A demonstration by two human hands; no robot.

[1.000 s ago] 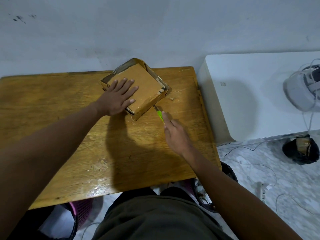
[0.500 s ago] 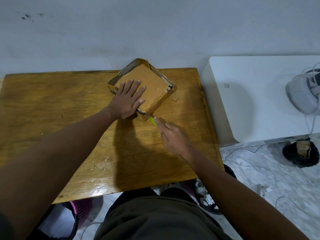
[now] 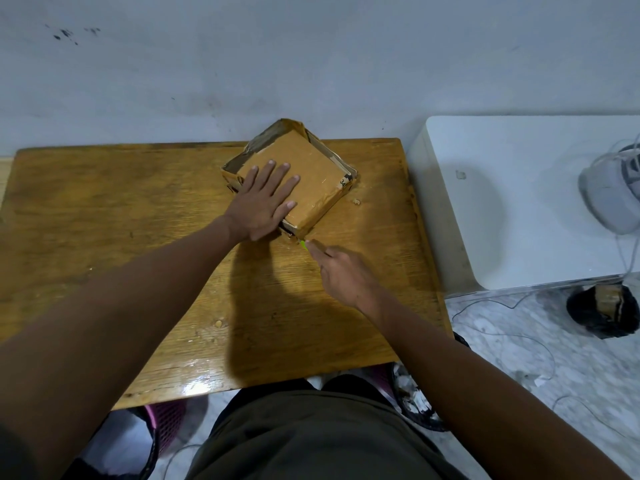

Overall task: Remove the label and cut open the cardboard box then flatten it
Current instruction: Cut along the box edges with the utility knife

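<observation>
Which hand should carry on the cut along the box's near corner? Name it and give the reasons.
Right. The right hand already grips the green cutter, whose tip is at the cardboard box's near corner. The left hand lies flat on top, steadying it.

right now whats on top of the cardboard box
The left hand lies flat on the cardboard box, fingers spread and straight. Beside it the top is bare brown card, apart from a small dark mark near the right corner. Whatever is under the palm is covered.
</observation>
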